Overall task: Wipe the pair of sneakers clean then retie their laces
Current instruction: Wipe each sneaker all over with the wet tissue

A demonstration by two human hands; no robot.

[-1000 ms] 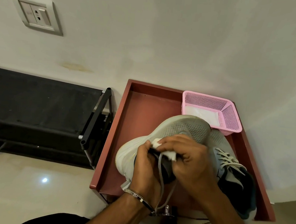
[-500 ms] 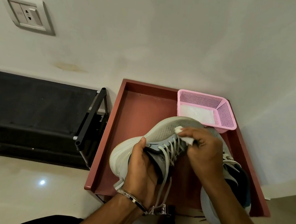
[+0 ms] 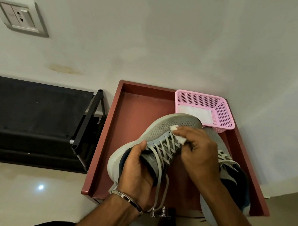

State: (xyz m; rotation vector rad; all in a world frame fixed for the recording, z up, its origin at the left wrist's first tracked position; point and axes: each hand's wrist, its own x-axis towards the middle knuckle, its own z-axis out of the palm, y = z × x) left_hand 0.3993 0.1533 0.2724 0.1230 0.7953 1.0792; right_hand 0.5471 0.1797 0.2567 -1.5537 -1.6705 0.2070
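A grey mesh sneaker [image 3: 163,128] with loose grey laces is held tilted above the red-brown tray [image 3: 136,108]. My left hand [image 3: 137,168] grips it at the heel and collar. My right hand [image 3: 199,152] pinches a small white wipe [image 3: 178,134] and presses it on the upper near the top of the lacing. The second sneaker [image 3: 230,168], grey with a dark blue collar, lies in the tray to the right, partly hidden behind my right arm.
A pink mesh basket [image 3: 223,109] with a white cloth inside stands at the tray's back right corner. A black shoe rack [image 3: 35,118] stands to the left. A wall with a socket [image 3: 21,17] is close behind.
My right hand has moved with the wipe from the tongue and laces up toward the toe mesh. The sneaker has turned so that its laces show. My left hand keeps its grip.
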